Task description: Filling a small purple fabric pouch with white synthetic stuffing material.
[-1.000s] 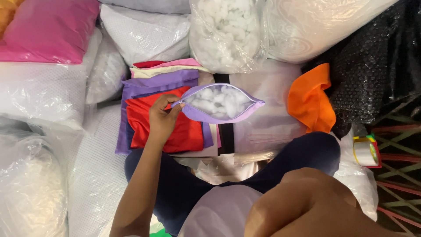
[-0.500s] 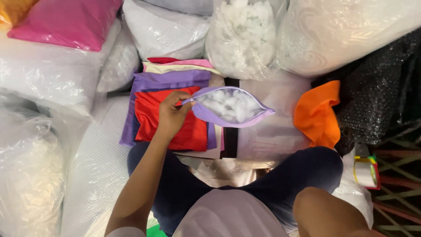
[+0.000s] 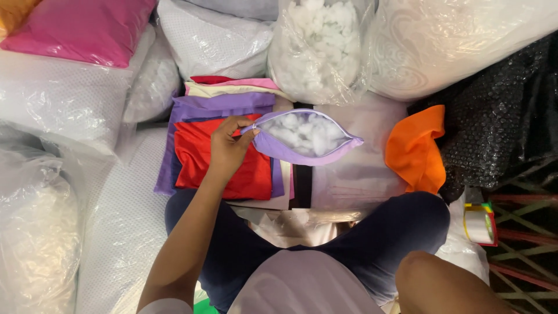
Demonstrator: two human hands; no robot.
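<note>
One lilac fabric cushion cover [image 3: 302, 139], its zip mouth gaping and showing white fibre stuffing [image 3: 305, 132] inside, lies just above the middle of the head view, resting on a pale plastic-wrapped bundle [image 3: 360, 174] in front of the seated person's crossed legs. Its long axis runs from 9 o'clock to 3 o'clock, the pointed far end at 3 o'clock. The left hand [image 3: 228, 149] sits at the cover's 9 o'clock end, fingers pinched narrow on the corner of the opening where the zip starts; it is plainly the nearer hand. The right hand is not to be seen: only a bare stretch of that arm or knee [image 3: 442, 285] shows at 5 o'clock, cut off by the frame's lower edge, so whether it is wide or closed I cannot tell.

Under and beside the left hand, at 9 o'clock from the cover, lies a stack of folded cloth covers [image 3: 226, 134], red on top of purple, with cream and pink edges showing at 12 o'clock. An orange crumpled cloth [image 3: 415, 148] lies at 3 o'clock, near but apart. A clear plastic bag of white stuffing [image 3: 319, 46] stands at 12 o'clock. A roll of clear tape [image 3: 479, 224] sits at 4 o'clock, well apart. Whether the zip puller is between the fingers is too small to make out.
</note>
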